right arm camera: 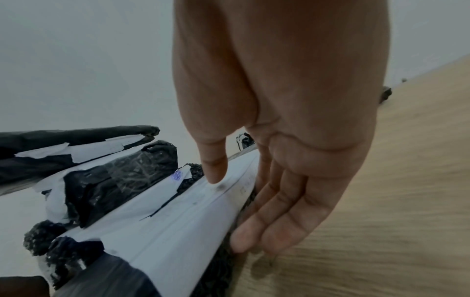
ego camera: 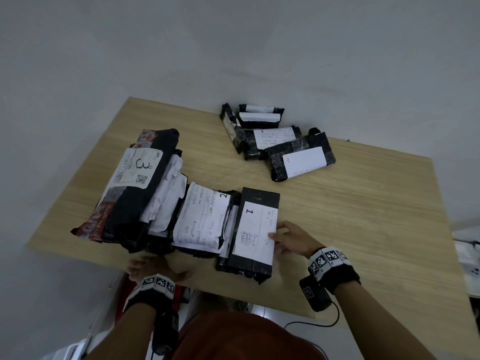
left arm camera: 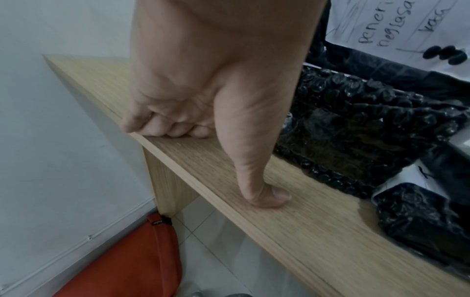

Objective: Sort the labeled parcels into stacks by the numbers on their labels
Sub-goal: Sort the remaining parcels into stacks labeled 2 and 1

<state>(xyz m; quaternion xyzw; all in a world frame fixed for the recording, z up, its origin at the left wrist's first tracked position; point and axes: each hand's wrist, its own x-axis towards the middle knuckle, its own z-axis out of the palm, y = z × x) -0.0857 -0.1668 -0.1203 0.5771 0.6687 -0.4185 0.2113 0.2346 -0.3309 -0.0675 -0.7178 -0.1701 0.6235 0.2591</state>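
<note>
Pale wall behind, wooden desk [ego camera: 363, 216] in front of me, and I start at the hands. My right hand [ego camera: 291, 239] is at the right side of the parcel marked 1 [ego camera: 255, 229], near the front edge of the desk: thumb on the white label, straight fingers [right arm camera: 274, 227] along its side, not yet clamped round it. I judge that is the set-up for lifting it. My left hand [ego camera: 153, 268] rests on the front edge, fingers curled and empty, thumb flat on the wood; it looks like a brace, nothing more.

Moving outward, the parcel marked 2 [ego camera: 205, 219] lies just beside the first one, touching it, and the parcel marked 3 [ego camera: 135, 183] tops the unsorted heap toward the left corner. Toward the far edge sits a loose stack of black parcels [ego camera: 275, 139]; one label there shows a 1, so I reckon that is where mine belongs. Other labels there I cannot read.
</note>
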